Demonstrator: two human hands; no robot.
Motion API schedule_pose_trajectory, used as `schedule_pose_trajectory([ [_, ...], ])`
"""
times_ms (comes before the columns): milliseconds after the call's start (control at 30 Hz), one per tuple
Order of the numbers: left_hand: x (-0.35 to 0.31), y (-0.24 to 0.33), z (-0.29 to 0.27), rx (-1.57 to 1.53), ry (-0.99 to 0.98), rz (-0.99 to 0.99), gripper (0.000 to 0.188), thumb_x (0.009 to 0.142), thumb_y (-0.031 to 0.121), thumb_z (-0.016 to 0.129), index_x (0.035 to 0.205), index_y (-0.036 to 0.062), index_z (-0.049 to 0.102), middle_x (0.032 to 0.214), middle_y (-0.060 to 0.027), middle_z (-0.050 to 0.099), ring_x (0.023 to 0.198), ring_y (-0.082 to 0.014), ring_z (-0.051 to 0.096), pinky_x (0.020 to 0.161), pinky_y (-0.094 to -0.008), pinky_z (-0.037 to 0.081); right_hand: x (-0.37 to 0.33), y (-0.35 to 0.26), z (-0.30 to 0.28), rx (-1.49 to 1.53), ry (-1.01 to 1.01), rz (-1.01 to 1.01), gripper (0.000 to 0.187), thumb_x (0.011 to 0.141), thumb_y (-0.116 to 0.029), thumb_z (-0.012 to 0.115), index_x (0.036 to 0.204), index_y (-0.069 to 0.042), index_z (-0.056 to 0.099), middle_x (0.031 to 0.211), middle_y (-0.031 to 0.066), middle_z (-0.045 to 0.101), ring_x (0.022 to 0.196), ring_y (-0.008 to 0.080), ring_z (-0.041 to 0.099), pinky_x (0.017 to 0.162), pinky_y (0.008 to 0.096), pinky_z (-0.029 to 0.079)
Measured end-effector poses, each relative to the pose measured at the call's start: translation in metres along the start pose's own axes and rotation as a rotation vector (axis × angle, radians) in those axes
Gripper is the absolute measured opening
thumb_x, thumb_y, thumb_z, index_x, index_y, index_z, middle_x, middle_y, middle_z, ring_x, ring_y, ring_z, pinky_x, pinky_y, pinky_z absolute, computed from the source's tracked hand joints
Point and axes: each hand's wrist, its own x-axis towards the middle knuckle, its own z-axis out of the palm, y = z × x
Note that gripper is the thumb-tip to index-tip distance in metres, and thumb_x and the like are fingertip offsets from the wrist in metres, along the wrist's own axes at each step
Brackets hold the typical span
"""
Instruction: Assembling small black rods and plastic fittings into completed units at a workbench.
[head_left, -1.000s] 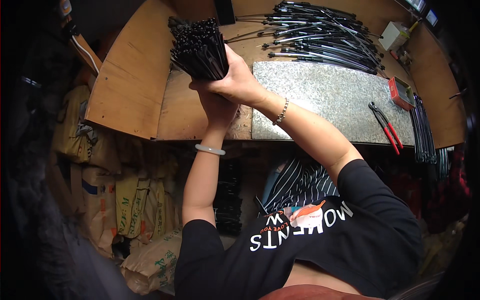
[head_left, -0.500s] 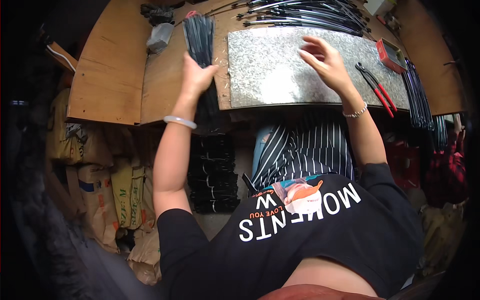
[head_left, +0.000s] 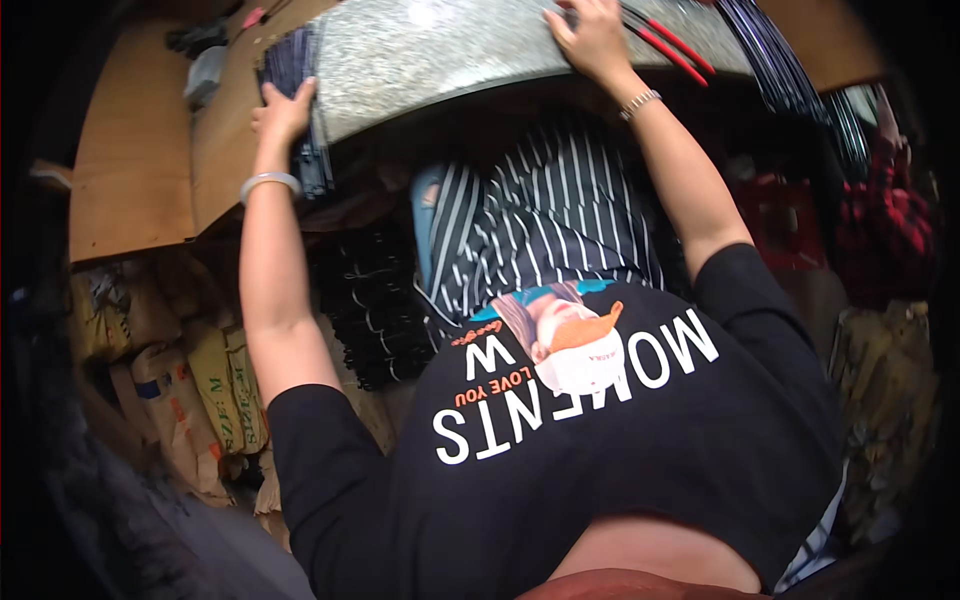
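Observation:
A bundle of thin black cables (head_left: pixel 312 160) lies along the left edge of the grey speckled slab (head_left: pixel 420 70), its near end hanging past the table edge. My left hand (head_left: pixel 282 112) grips it, thumb on the slab side and fingers on the other. Over the slab's far part is my right hand (head_left: pixel 592 40), thumb spread from the fingers. A dark patch shows between thumb and forefinger; I cannot make out what it is, and the view's top edge cuts off some fingers. Red-handled nippers (head_left: pixel 672 50) lie just right of this hand, their jaws out of view.
More dark cables (head_left: pixel 775 65) hang over the table edge at right. A wooden side panel (head_left: pixel 135 130) bounds the left, near a clear plastic bag (head_left: pixel 205 75). Under the table are stacked black bundles (head_left: pixel 370 310) and sacks (head_left: pixel 175 400). A person in a red checked sleeve (head_left: pixel 885 215) is at far right.
The view has tipped down, so the table sits higher in it. My left hand and the cable bundle have come nearer the table's front edge. My right hand is now beside the nippers.

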Motion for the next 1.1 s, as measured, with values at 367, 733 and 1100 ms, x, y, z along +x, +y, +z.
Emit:
schedule_pose_trajectory([
  [367,0.007,0.023,-0.01,0.272,0.086,0.133,0.087,0.076,0.07,0.048,0.138,0.0112,0.035,0.13,-0.0249,0.047,0.121,-0.039,0.045,0.1,-0.0463,0.035,-0.017,0.067,0.095,-0.346,-0.276,-0.233,0.014,0.065,-0.017,0.057,0.067,-0.008,0.068,0.068,0.0125,0.064,0.063,0.0295,0.063,0.055,0.045,0.047],
  [733,-0.018,-0.011,-0.017,0.11,0.23,0.301,0.041,0.085,0.039,0.057,0.108,0.0064,0.064,0.103,-0.0179,0.064,0.099,-0.0304,0.061,0.086,-0.0371,0.047,-0.01,0.04,0.08,-0.19,-0.215,-0.182,0.016,0.072,-0.017,0.054,0.067,-0.007,0.065,0.07,0.013,0.064,0.066,0.0292,0.062,0.063,0.0439,0.047],
  [1100,-0.024,0.024,-0.021,0.135,0.38,0.142,0.04,0.083,0.035,0.06,0.106,0.0029,0.063,0.113,-0.0195,0.06,0.108,-0.0344,0.055,0.094,-0.0419,0.042,-0.004,0.02,0.042,-0.002,-0.096,0.129,0.022,0.083,-0.031,0.059,0.083,-0.011,0.068,0.094,0.0093,0.062,0.097,0.0288,0.053,0.087,0.0395,0.042],
])
